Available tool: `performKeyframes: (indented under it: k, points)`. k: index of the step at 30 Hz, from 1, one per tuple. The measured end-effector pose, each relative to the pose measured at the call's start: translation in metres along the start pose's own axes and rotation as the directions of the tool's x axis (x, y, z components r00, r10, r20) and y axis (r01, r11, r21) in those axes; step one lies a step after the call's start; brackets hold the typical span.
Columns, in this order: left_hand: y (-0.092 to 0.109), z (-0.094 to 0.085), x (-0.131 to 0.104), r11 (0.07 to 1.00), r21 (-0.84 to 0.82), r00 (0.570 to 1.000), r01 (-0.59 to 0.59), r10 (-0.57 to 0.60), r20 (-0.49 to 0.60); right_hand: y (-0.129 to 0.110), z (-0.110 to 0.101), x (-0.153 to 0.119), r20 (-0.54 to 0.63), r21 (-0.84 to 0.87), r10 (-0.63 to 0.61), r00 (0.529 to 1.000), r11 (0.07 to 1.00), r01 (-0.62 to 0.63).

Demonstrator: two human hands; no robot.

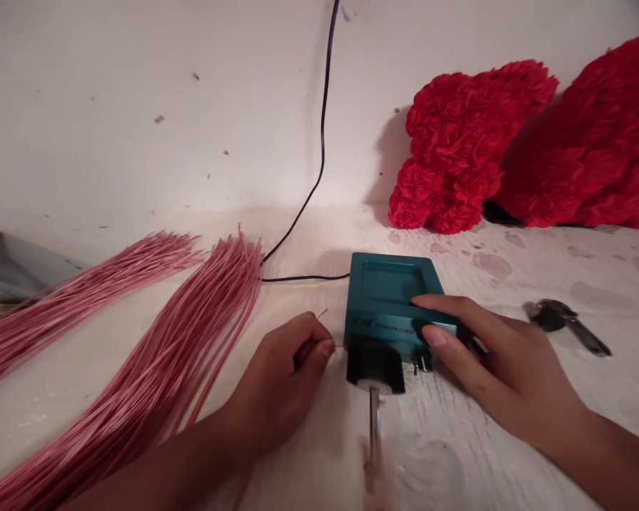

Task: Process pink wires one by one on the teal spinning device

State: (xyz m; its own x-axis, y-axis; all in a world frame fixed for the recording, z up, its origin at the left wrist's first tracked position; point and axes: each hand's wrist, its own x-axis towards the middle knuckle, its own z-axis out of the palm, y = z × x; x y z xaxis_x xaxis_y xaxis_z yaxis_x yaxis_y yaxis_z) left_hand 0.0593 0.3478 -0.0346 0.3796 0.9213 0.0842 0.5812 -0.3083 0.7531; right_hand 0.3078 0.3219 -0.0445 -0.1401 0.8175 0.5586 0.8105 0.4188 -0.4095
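Note:
A teal box-shaped electric machine (394, 284) lies on the table in front of me. A black collar and a metal shaft (373, 419) extend from its front towards me, and the shaft's near end is blurred. Just left of the collar, my left hand (292, 369) is closed in a pinch on a thin pink wire (323, 313), whose tip pokes out above the fingers. My right hand (500, 362) rests on the machine's right side, index finger and thumb stretched apart on the casing; its other fingers are partly hidden.
Two bundles of long pink wires (192, 333) lie on the left. A black cord (322, 135) runs down the wall to the machine. Red artificial-flower shapes (458, 149) stand at the back right. A dark metal-handled object (569, 323) lies right of my right hand.

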Motion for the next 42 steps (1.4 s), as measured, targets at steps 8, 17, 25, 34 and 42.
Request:
performKeyframes:
  k: [8,17,25,34,42]
  points:
    - [0.003,0.001,0.001,0.993,-0.113,0.997,-0.020,0.028,0.067,0.001,0.000,0.001,-0.012,-0.029,-0.024,1.000,0.999,0.024]
    - [0.003,-0.007,0.004,0.953,-0.300,0.971,0.048,0.026,0.237,0.002,0.001,0.001,-0.003,-0.025,-0.010,1.000,1.000,0.010]
    - [-0.003,-0.013,0.009,0.893,-0.441,0.940,0.094,0.066,0.334,0.003,0.001,-0.001,0.006,0.000,0.020,1.000,1.000,-0.020]
    - [-0.001,-0.011,0.009,0.868,-0.495,0.935,0.052,0.131,0.329,0.000,0.000,0.000,0.041,-0.037,0.083,0.996,0.996,-0.081]
    - [-0.002,-0.011,0.008,0.868,-0.493,0.936,0.064,0.119,0.330,0.000,0.000,-0.002,0.053,-0.024,0.108,0.993,0.994,-0.107]
